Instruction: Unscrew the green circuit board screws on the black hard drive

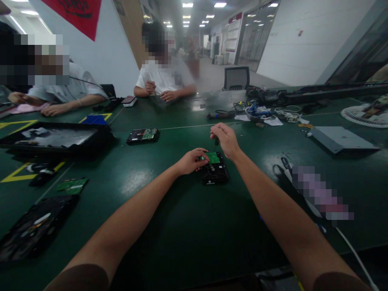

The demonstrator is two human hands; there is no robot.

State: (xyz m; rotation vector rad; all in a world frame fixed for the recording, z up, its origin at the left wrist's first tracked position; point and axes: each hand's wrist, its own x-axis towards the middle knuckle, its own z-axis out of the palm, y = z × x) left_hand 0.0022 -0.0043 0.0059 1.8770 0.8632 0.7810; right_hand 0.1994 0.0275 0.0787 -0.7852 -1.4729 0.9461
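Note:
In front of me on the table lies a hard drive [216, 174], its green circuit board [214, 158] facing up at the far end. My right hand [226, 139] is closed round the handle of a screwdriver [216, 142], which points down at the board's far edge. The tip is too small to make out. My left hand [194, 160] rests at the drive's left side, thumb and fingers bent over the board's left edge and holding the drive steady against the table.
A second hard drive [143, 136] lies farther left, near a black tray [57, 139]. A loose green board [72, 186] and dark casing [38, 226] lie at near left. A grey metal box [342, 139] and cables [260, 111] are on the right. Two people sit across the table.

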